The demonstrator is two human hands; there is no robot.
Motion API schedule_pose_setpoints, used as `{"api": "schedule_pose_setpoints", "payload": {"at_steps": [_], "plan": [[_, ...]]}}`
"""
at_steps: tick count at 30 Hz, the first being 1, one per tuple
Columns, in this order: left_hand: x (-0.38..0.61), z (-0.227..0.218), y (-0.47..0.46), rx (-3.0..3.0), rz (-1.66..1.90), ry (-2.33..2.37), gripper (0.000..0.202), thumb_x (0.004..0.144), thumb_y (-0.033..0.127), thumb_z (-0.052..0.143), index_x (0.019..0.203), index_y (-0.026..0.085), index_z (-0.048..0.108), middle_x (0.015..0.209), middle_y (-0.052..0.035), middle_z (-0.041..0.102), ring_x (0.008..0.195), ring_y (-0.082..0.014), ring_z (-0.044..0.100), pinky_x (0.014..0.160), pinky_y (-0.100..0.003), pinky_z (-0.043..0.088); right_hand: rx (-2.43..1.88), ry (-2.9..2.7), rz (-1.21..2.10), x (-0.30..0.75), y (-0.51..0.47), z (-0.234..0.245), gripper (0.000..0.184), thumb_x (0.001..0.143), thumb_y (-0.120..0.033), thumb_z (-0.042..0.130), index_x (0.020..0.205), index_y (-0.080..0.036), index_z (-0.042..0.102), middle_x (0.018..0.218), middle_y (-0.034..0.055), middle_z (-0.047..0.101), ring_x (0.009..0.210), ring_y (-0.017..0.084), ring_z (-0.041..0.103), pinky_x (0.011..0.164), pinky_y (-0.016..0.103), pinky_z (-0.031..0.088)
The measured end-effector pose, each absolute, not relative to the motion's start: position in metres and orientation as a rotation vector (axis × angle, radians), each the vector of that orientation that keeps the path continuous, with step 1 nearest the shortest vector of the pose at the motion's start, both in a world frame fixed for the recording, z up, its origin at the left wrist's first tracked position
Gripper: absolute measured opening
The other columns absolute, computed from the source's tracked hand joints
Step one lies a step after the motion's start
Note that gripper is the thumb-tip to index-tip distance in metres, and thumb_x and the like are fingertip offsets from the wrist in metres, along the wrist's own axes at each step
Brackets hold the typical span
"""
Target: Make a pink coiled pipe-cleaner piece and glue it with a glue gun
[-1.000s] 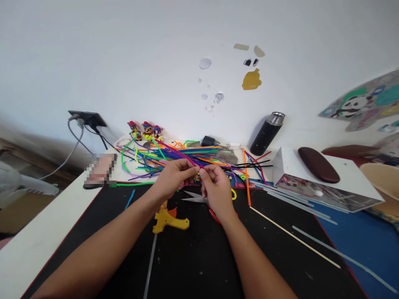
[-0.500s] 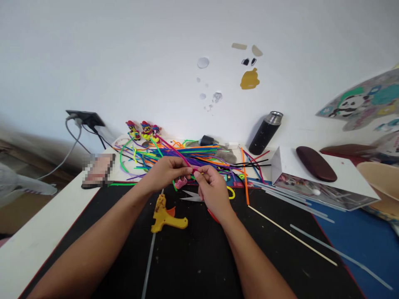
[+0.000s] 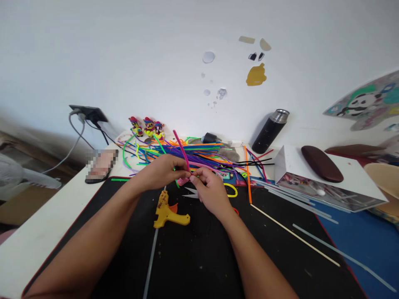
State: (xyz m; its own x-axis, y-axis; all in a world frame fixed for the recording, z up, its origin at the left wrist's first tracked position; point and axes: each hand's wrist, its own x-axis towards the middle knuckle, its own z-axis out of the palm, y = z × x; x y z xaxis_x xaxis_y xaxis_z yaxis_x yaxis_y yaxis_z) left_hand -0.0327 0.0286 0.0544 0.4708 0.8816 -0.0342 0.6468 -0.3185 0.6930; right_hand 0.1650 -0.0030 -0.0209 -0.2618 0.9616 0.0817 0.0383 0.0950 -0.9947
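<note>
My left hand (image 3: pixel 162 172) and my right hand (image 3: pixel 210 189) meet over the far part of a black mat (image 3: pixel 199 257), fingers pinched together. Both grip a pink pipe cleaner (image 3: pixel 181 153); one end sticks up and back from my left fingers, and a small pink coil (image 3: pixel 182 182) hangs below them. Just behind lies a heap of coloured pipe cleaners (image 3: pixel 199 151). A pair of scissors (image 3: pixel 190 193) lies under my right hand. A yellow glue gun (image 3: pixel 168 211) rests on the mat near my left forearm.
Three small pipe-cleaner figures (image 3: pixel 148 126) stand at the wall. A black flask (image 3: pixel 269 131) stands at the back right beside a white box (image 3: pixel 327 182) with a dark oval case (image 3: pixel 321 163). A thin wooden stick (image 3: pixel 293 234) and clear glue sticks (image 3: pixel 343 257) lie right. A phone (image 3: pixel 100 166) lies left.
The pink pipe cleaner's free end has swung up and now stands above my left fingers. Both hands stayed together, and the pink coil shows below them.
</note>
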Motion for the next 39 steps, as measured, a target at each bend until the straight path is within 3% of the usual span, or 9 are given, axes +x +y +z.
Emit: {"api": "schedule_pose_setpoints", "payload": {"at_steps": [9, 18, 27, 33, 39], "plan": [[-0.017, 0.031, 0.035, 1.632, 0.777, 1.209, 0.038, 0.083, 0.052, 0.078, 0.072, 0.017, 0.068, 0.061, 0.0007, 0.064, 0.053, -0.0123, 0.054, 0.052, -0.023, 0.039, -0.983, -1.206, 1.377, 0.164, -0.002, -0.016, 0.033, 0.092, -0.052, 0.071, 0.101, -0.023, 0.060, 0.051, -0.0103, 0.053, 0.036, 0.011, 0.044, 0.037, 0.021, 0.034], [0.010, 0.019, 0.026, 1.201, 0.908, 1.112, 0.049, 0.069, 0.058, 0.091, 0.073, 0.015, 0.068, 0.059, -0.0014, 0.065, 0.045, -0.0097, 0.052, 0.043, -0.021, 0.038, -0.981, -1.104, 1.295, 0.166, 0.003, -0.015, 0.036, 0.090, -0.055, 0.073, 0.093, -0.024, 0.056, 0.050, -0.0114, 0.051, 0.033, 0.010, 0.041, 0.035, 0.022, 0.031], [-0.024, 0.036, 0.036, 1.615, 0.693, 1.169, 0.037, 0.082, 0.053, 0.079, 0.072, 0.017, 0.077, 0.065, -0.0042, 0.073, 0.058, -0.0163, 0.063, 0.058, -0.026, 0.049, -0.999, -1.287, 1.339, 0.167, -0.002, -0.013, 0.025, 0.095, -0.048, 0.066, 0.092, -0.025, 0.057, 0.050, -0.0113, 0.049, 0.034, 0.010, 0.039, 0.038, 0.021, 0.027], [-0.032, 0.047, 0.034, 1.843, 0.641, 1.252, 0.027, 0.082, 0.046, 0.078, 0.073, 0.021, 0.080, 0.066, -0.0023, 0.075, 0.065, -0.0187, 0.066, 0.061, -0.026, 0.048, -1.007, -1.383, 1.313, 0.165, -0.001, -0.020, 0.018, 0.098, -0.042, 0.063, 0.091, -0.026, 0.058, 0.051, -0.0115, 0.048, 0.034, 0.010, 0.041, 0.039, 0.021, 0.028], [-0.032, 0.054, 0.027, 1.999, 0.552, 1.345, 0.029, 0.088, 0.047, 0.072, 0.078, 0.021, 0.083, 0.074, -0.0033, 0.079, 0.067, -0.0185, 0.068, 0.062, -0.025, 0.046, -1.031, -1.370, 1.354, 0.163, -0.002, -0.021, 0.021, 0.095, -0.045, 0.065, 0.090, -0.025, 0.059, 0.055, -0.0095, 0.054, 0.033, 0.010, 0.042, 0.036, 0.021, 0.030]]}}
